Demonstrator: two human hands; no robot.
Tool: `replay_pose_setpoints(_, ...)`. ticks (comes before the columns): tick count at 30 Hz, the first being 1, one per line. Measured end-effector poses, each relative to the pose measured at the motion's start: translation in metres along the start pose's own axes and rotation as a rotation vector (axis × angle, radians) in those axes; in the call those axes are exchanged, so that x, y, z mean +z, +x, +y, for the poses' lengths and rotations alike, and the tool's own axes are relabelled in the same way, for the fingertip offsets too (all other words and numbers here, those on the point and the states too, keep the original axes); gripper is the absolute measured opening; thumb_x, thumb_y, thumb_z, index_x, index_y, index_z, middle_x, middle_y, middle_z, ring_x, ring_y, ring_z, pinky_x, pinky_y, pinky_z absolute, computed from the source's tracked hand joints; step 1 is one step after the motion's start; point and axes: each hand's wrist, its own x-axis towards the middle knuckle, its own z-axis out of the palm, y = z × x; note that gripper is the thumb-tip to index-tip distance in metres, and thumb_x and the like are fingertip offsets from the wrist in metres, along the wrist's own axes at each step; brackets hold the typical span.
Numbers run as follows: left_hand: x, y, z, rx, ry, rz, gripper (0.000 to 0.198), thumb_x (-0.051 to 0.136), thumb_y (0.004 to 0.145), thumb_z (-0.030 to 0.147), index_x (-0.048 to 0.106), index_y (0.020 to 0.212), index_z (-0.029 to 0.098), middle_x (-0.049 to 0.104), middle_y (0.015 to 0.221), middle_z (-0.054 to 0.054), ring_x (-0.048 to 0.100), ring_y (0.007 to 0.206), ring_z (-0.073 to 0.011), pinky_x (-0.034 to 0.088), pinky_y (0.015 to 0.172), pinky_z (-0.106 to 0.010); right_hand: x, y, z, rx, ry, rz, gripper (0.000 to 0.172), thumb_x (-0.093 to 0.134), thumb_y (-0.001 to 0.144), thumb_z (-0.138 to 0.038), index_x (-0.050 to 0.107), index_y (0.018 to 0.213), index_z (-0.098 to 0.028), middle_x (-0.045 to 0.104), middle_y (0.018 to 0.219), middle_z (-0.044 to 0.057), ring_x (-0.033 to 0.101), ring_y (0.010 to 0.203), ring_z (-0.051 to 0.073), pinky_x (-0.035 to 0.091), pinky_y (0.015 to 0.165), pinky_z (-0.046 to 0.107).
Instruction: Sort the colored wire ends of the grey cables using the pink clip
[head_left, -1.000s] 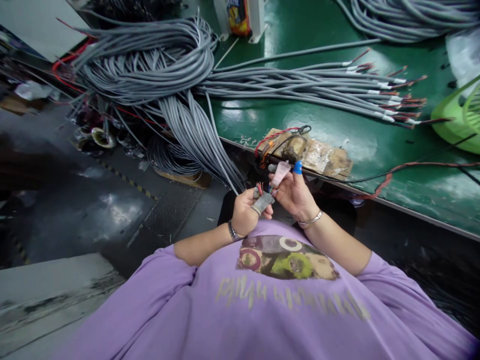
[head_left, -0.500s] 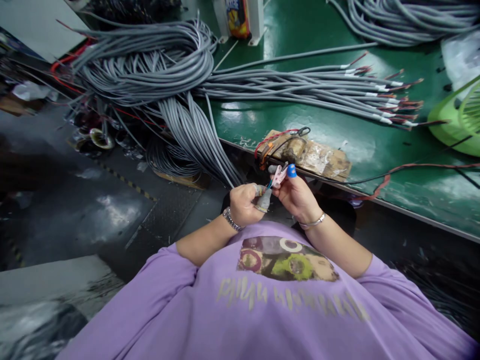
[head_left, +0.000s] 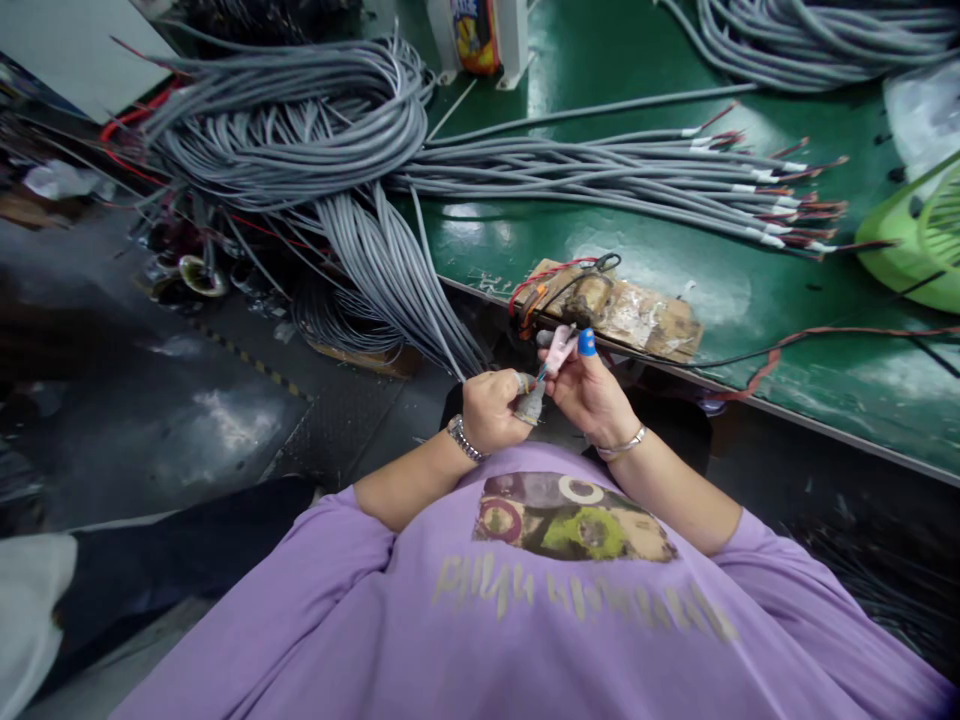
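Note:
My left hand [head_left: 495, 410] is closed, its thumb and forefinger in grubby grey finger covers, pinching the end of a grey cable [head_left: 447, 352]. Thin coloured wires [head_left: 541, 374], one bluish, stick out between my two hands. In my right hand [head_left: 596, 398], a small pink hand tool [head_left: 559, 352] is gripped at the wires; its exact kind is unclear. A blue cover [head_left: 586, 342] sits on one of that hand's fingertips. Both hands are in front of my body, just off the bench edge.
Coiled grey cables [head_left: 300, 150] lie on the green bench [head_left: 750, 330], their stripped ends fanned to the right. Near its edge is a stained wooden block [head_left: 637, 315] with wires. A green fan [head_left: 919, 235] stands at right. Someone's dark-clothed leg [head_left: 180, 550] is at lower left.
A person in dark trousers and a white top has come into view at lower left. The pink tool has turned slightly in my right hand. Both hands stay nearly in place.

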Motion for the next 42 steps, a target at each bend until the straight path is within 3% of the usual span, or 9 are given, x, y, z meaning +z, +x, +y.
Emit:
replay_pose_setpoints(5,-0.004,-0.008,0.004,-0.37,-0.472,-0.013,0.034,0.073,0.072,0.05,0.062,0.066,0.018,0.06,0.054,-0.001,0.053,0.045,-0.0107,0.045,0.049,-0.025,-0.009,-0.001,-0.003,0.06,0.015,-0.02,0.046,0.065,0.076,-0.069,0.064,0.077,-0.022,0.069,0.075,-0.001,0.055,0.059,0.01,0.042,0.053,0.022)
replay_pose_setpoints(9,-0.011,-0.005,0.004,-0.639,-0.88,-0.055,0.044,0.08,0.061,0.054,0.064,0.073,0.014,0.063,0.055,-0.001,0.056,0.043,-0.0112,0.049,0.045,-0.024,-0.02,-0.004,-0.005,0.058,-0.025,-0.029,0.039,0.07,0.076,-0.063,0.064,0.076,-0.024,0.068,0.075,-0.001,0.054,0.06,0.012,0.043,0.052,0.023)
replay_pose_setpoints(12,-0.016,-0.003,0.003,-0.678,-0.986,-0.07,0.049,0.084,0.056,0.053,0.065,0.074,0.012,0.066,0.058,-0.003,0.06,0.044,-0.0127,0.049,0.045,-0.023,-0.028,-0.005,-0.006,0.067,-0.046,-0.037,0.04,0.074,0.073,-0.059,0.058,0.065,-0.023,0.067,0.073,-0.001,0.054,0.059,0.011,0.044,0.053,0.023)
replay_pose_setpoints(18,-0.012,-0.006,0.001,-0.66,-1.027,-0.045,0.047,0.085,0.059,0.05,0.062,0.075,0.012,0.067,0.061,-0.003,0.062,0.046,-0.0133,0.049,0.047,-0.024,-0.041,-0.008,-0.006,0.029,-0.234,-0.054,0.034,0.074,0.073,-0.057,0.068,0.078,-0.024,0.066,0.074,0.0,0.053,0.057,0.011,0.046,0.051,0.024)
replay_pose_setpoints(24,-0.007,0.006,-0.008,-0.534,-0.803,0.013,0.043,0.088,0.056,0.02,0.068,0.094,0.014,0.075,0.091,-0.008,0.069,0.079,-0.0122,0.053,0.075,-0.025,-0.057,-0.031,-0.024,-0.058,-0.729,-0.131,0.024,0.074,0.077,-0.048,0.073,0.074,-0.025,0.063,0.068,0.003,0.047,0.053,0.014,0.042,0.049,0.029)
replay_pose_setpoints(29,-0.02,0.038,-0.013,-0.276,-0.592,-0.029,0.036,0.081,0.068,0.029,0.069,0.098,0.014,0.074,0.089,-0.008,0.068,0.078,-0.0133,0.053,0.077,-0.027,-0.058,-0.061,-0.081,-0.072,-1.038,-0.264,0.024,0.073,0.077,-0.049,0.075,0.08,-0.025,0.058,0.058,0.002,0.041,0.047,0.013,0.031,0.044,0.029)
replay_pose_setpoints(34,-0.034,0.104,-0.013,0.026,-0.093,-0.06,0.031,0.066,0.081,0.03,0.068,0.109,0.016,0.074,0.097,-0.009,0.069,0.082,-0.018,0.054,0.08,-0.033,-0.061,-0.051,-0.138,-0.646,-1.139,0.279,0.032,0.068,0.077,-0.047,0.076,0.1,-0.025,0.068,0.073,0.004,0.057,0.064,0.019,0.044,0.057,0.032)
replay_pose_setpoints(36,-0.036,0.138,-0.012,0.17,0.195,-0.093,0.033,0.063,0.08,0.023,0.068,0.112,0.018,0.072,0.112,-0.011,0.066,0.102,-0.0229,0.05,0.094,-0.039,-0.066,-0.039,-0.15,-0.645,-1.191,0.408,0.034,0.066,0.074,-0.046,0.076,0.095,-0.021,0.071,0.075,0.006,0.061,0.068,0.022,0.047,0.06,0.035)
replay_pose_setpoints(42,-0.019,0.234,-0.014,0.351,0.794,-0.26,0.049,0.057,0.08,0.021,0.058,0.127,0.008,0.051,0.145,-0.019,0.048,0.132,-0.0319,0.036,0.11,-0.043,-0.079,-0.019,-0.149,-0.674,-1.444,0.29,0.031,0.058,0.082,-0.044,0.075,0.092,-0.021,0.076,0.083,0.008,0.066,0.077,0.026,0.049,0.072,0.04)
